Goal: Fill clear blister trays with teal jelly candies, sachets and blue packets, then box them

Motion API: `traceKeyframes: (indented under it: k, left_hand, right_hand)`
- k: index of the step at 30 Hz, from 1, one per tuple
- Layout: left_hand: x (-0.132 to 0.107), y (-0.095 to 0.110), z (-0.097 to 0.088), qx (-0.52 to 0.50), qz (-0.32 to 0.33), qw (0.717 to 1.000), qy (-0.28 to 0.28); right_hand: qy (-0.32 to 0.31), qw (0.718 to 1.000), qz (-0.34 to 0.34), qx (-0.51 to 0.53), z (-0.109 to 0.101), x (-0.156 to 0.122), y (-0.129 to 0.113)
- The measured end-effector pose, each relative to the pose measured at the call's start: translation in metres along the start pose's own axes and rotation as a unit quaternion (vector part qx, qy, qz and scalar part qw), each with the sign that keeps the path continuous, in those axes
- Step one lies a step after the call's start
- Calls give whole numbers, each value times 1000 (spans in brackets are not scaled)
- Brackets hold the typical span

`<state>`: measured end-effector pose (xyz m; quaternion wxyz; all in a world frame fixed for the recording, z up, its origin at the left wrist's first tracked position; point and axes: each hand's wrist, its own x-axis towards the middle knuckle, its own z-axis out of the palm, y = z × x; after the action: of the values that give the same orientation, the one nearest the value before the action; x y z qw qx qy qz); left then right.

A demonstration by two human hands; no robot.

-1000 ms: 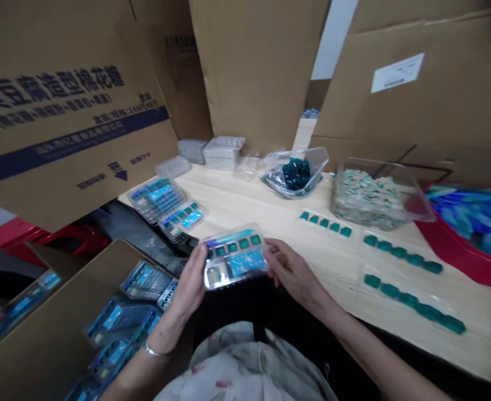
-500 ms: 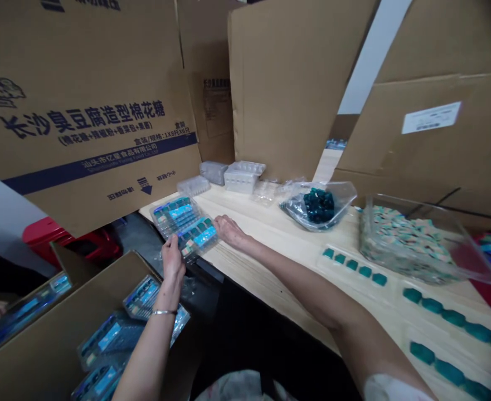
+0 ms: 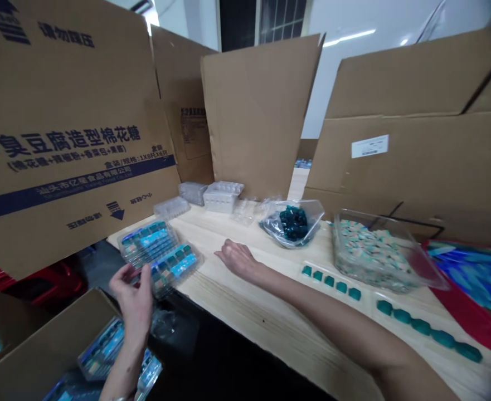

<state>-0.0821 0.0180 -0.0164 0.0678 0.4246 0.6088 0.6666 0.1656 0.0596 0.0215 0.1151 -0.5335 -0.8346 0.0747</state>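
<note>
Along the pale wooden table (image 3: 270, 320), head view, items as found.

Hands: the left hand (image 3: 133, 295) hangs by the table's near edge, half open, its fingers curled just beside a filled blister tray (image 3: 174, 270); no firm hold shows. The right hand (image 3: 239, 259) lies palm down on bare wood, fingers loosely spread, holding nothing.

Filled stock: that tray overlaps a second filled tray (image 3: 147, 242), both showing teal and blue inserts in their pockets. More packed trays (image 3: 101, 348) lie in an open cardboard box (image 3: 32, 356) at lower left, their count hidden by the flaps.

Stock apparently not yet packed: a clear plastic bag (image 3: 274, 234) holds dark teal cubes (image 3: 293, 223). A clear plastic tub (image 3: 421, 264) holds a heap of teal-and-cream pieces (image 3: 373, 250). A short row of teal pieces (image 3: 331, 281) and a longer row (image 3: 424, 326) sit in clear strips on the table.

Empty packaging: stacked clear trays (image 3: 222, 196) stand at the far end, a loose tray (image 3: 172, 208) nearby.

Other: a red tub (image 3: 475, 328) at right holds blue items (image 3: 471, 278), kind unclear. Printed cardboard cartons (image 3: 61, 167) stand behind.
</note>
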Motion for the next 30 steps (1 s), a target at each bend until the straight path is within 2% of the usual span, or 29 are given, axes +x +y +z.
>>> traceKeyframes:
  k: [1, 2, 3, 4, 5, 8, 10, 12, 15, 19, 21, 23, 25, 27, 28, 30]
  left_hand:
    - [-1, 11, 15, 9, 36, 998, -45]
    - [-3, 23, 36, 26, 86, 986, -141]
    - [-3, 35, 63, 64, 150, 956, -242]
    - [-4, 46, 93, 114, 212, 911, -334]
    - [-4, 55, 126, 125, 233, 890, -373]
    - [-6, 72, 220, 144, 266, 855, -421]
    - [-9, 79, 269, 154, 291, 835, -441]
    - [-16, 85, 303, 154, 319, 819, -450]
    - [-28, 92, 335, 145, 347, 809, -452]
    - [-38, 97, 352, 124, 348, 816, -445]
    - [-32, 99, 351, 111, 342, 827, -433]
    - [-17, 103, 343, 93, 338, 841, -412]
    - [2, 110, 325, 68, 338, 857, -383]
    - [17, 120, 299, 37, 344, 870, -350]
    - [20, 126, 282, 20, 349, 874, -337]
    - [15, 135, 245, -25, 365, 869, -333]
  right_hand:
    - [-13, 1000, 1, -19, -5, -10, 7]
    - [-26, 999, -1, -35, -10, -19, 12]
    - [-39, 998, -4, -47, -13, -29, 16]
    - [-52, 997, -9, -56, -16, -38, 18]
    - [-64, 996, -14, -62, -18, -48, 20]
    - [-86, 994, -30, -65, -23, -82, 22]
    - [-89, 994, -29, -62, -25, -108, 27]
    - [-85, 995, -10, -55, -27, -134, 34]
    - [-74, 996, 27, -42, -30, -166, 47]
    - [-73, 993, 80, -39, -40, -195, 57]
    - [-63, 992, 99, -36, -48, -205, 61]
    - [-30, 993, 112, -22, -57, -215, 67]
    - [32, 992, 120, 19, -67, -222, 75]
    - [118, 978, 141, 103, -77, -227, 83]
    - [164, 959, 160, 165, -81, -228, 86]
    - [240, 893, 207, 318, -89, -227, 88]
